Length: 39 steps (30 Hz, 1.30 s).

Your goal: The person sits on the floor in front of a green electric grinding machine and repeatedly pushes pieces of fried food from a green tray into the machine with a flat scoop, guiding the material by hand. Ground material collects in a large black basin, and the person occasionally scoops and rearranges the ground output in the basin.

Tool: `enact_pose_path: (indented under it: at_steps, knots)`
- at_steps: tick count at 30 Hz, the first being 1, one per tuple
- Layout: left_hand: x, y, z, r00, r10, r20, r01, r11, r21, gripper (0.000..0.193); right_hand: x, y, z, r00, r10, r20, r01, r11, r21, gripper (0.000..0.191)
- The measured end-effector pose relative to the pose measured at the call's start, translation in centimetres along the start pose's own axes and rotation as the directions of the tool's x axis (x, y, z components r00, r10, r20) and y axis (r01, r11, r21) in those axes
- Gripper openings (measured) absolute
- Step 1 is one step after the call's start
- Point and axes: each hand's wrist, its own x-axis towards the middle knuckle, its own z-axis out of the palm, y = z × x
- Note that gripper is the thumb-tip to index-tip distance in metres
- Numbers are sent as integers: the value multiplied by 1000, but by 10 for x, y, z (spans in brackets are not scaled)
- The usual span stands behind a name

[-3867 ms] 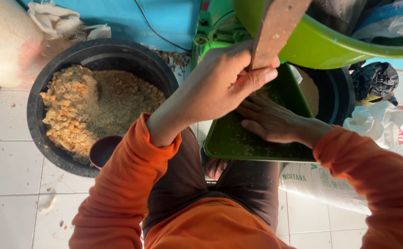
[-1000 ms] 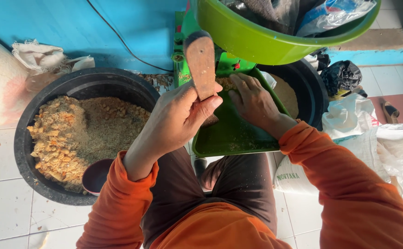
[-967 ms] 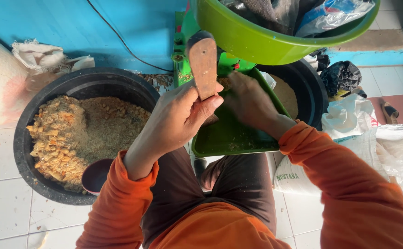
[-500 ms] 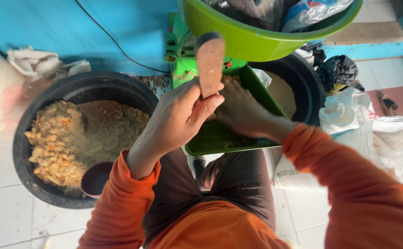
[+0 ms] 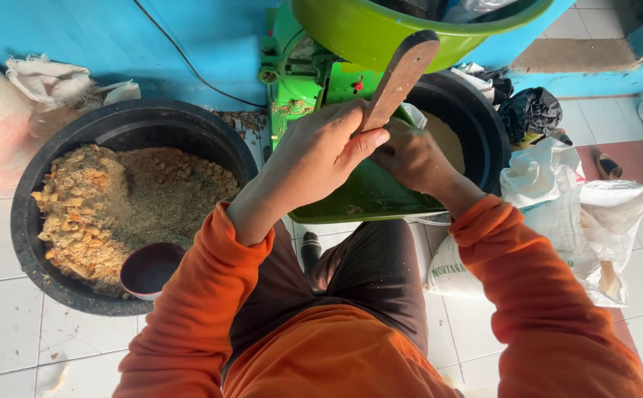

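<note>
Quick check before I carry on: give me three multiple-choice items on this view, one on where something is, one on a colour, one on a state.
1. Where is the small dark bowl?
A. Inside the left black tub, at its near rim
B. On the green tray
C. On the white sack

2. What colour is the big basin at the top?
A. Blue
B. Lime green
C. Black

3. What is the left hand doing?
A. Lying open on the floor
B. Gripping the wooden paddle
C. Holding the black bag

Answers:
1 A: the small dark bowl sits in the left black tub beside the brown crumbly meal.
2 B: the big basin above the green tray is lime green.
3 B: the left hand is closed around the wooden paddle, while the right hand is on the tray.
</note>
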Motion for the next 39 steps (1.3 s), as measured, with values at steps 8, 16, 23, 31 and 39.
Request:
enact_pose_path:
  at_steps: [8, 16, 23, 31, 39]
  knots:
    - [8, 2, 15, 998, -33, 62, 30, 998, 56, 28, -15, -29, -31, 872, 487, 52, -485, 845, 226, 18]
    - [14, -2, 60, 993, 40, 114, -57, 987, 148, 18, -68, -68, -66, 878, -238, -416, 408, 827, 386, 35]
    - [-12, -28, 67, 975, -7, 220, -67, 943, 326, 25, -97, -60, -59, 782, -175, -598, 330, 931, 158, 38]
    - [-50, -65, 65, 893, -190, 407, -6, 901, 435, 22, -123, -22, -30, 676, -218, -703, 325, 945, 19, 38]
    - [-55, -70, 66, 790, -393, 471, 106, 844, 526, 13, -116, -9, 14, 647, -162, -745, 229, 973, -13, 32]
